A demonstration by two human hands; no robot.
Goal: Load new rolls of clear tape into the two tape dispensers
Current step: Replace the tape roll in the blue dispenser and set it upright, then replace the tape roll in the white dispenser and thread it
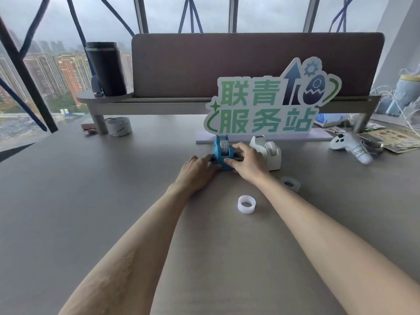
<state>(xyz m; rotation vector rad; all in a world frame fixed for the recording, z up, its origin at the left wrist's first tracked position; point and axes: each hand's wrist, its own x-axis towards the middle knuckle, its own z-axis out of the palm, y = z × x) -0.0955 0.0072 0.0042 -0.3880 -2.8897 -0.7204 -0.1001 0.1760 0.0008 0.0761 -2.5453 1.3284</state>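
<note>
A blue tape dispenser (221, 151) stands on the grey desk (91, 201) in front of a sign, with a roll of tape seated in it. My left hand (196, 171) presses against its left side. My right hand (246, 161) grips its right side, thumb on the front. Just to the right stands a white tape dispenser (269, 153), untouched; its roll slot is partly hidden by my right hand. An empty white tape core (246, 204) lies on the desk between my forearms. A clear tape roll (291, 184) lies to the right of my right wrist.
A green-lettered sign (268, 105) stands behind the dispensers. A wide packing tape roll (118, 126) sits at the back left near a shelf leg. A black tumbler (106, 69) stands on the raised shelf. A white game controller (350, 145) and papers lie at the right.
</note>
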